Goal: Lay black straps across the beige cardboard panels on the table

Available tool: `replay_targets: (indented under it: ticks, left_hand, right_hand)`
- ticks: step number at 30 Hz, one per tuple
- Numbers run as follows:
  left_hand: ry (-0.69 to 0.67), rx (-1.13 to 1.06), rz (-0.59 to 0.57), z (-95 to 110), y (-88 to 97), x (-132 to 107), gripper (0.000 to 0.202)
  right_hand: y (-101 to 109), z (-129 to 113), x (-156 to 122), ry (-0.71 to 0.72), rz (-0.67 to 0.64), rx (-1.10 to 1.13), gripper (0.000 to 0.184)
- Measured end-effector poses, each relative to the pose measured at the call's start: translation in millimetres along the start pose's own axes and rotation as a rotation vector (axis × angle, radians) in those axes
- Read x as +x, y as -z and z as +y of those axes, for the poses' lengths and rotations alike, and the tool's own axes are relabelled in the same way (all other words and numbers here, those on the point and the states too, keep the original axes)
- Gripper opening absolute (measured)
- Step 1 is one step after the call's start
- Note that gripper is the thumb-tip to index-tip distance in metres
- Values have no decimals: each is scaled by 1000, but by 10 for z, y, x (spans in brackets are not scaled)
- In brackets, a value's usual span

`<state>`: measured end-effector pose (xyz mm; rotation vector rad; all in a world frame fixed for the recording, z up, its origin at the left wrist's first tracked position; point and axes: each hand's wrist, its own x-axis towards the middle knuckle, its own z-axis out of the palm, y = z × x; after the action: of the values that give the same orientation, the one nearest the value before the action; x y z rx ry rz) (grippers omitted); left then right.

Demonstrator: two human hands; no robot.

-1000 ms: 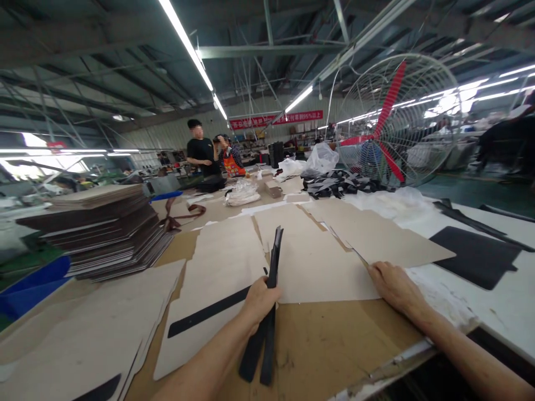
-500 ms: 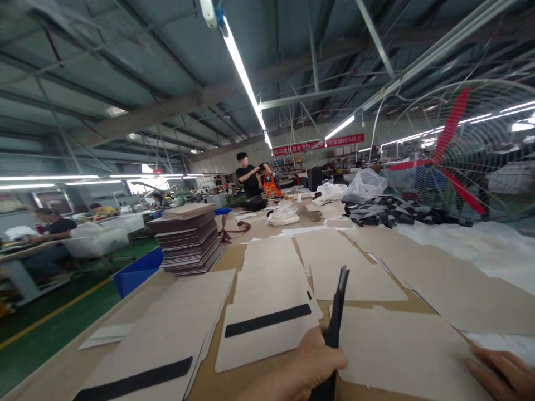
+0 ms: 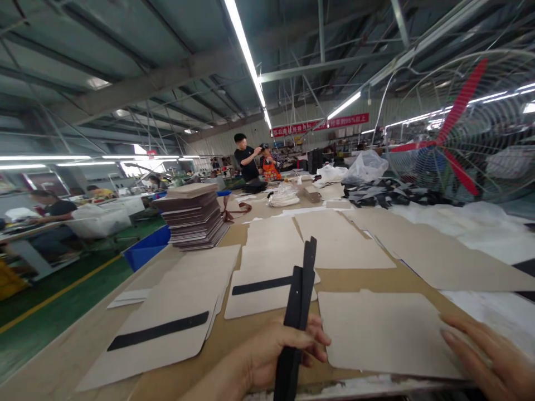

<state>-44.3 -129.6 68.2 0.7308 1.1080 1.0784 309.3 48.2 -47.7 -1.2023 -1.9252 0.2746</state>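
The left hand [image 3: 278,356] holds a few long black strips [image 3: 297,312]. Its fingers [image 3: 312,341] are curled tight around them. The strips point up and away, low in the middle of the worktop [image 3: 62,365]. The right hand [image 3: 487,356] lies flat, fingers spread wide, on the edge of a tan card sheet [image 3: 384,331] and holds nothing. Other card sheets with black strips on them [image 3: 163,328] lie to the left. A stack of brown boards [image 3: 194,214] sits farther back.
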Motion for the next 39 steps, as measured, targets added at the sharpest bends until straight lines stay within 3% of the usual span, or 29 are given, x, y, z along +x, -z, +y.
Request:
replay_targets:
  ticks: [3, 7, 11, 21, 25, 31, 35, 39]
  left_hand:
    - [-12, -178, -201, -54, 36, -7, 61]
    - [-38, -247, -366, -164, -43, 52, 67]
    - [-31, -248, -439, -208, -173, 53, 68]
    - [-24, -114, -331, -200, -264, -42, 78]
    - [-7, -60, -348, -262, -247, -31, 74]
    - [-18, -164, -239, -193, -414, -44, 62]
    - [5, -145, -83, -70, -572, -1, 59]
    - [94, -234, 55, -57, -620, 107, 72]
  right_hand:
    - [26, -705, -14, -120, -108, 190, 49]
    - [48, -1606, -6, -33, -234, 410, 40]
    - [15, -2012, 74, 12, -275, 595, 34]
    - [-69, -2134, 189, -276, -353, 901, 45]
    - [-44, -2094, 236, -270, -361, 880, 32]
    - [-81, -2176, 216, -296, -373, 898, 36]
    - [-101, -2206, 176, -234, -348, 834, 34]
    - [-68, -2259, 120, 41, -233, 686, 29]
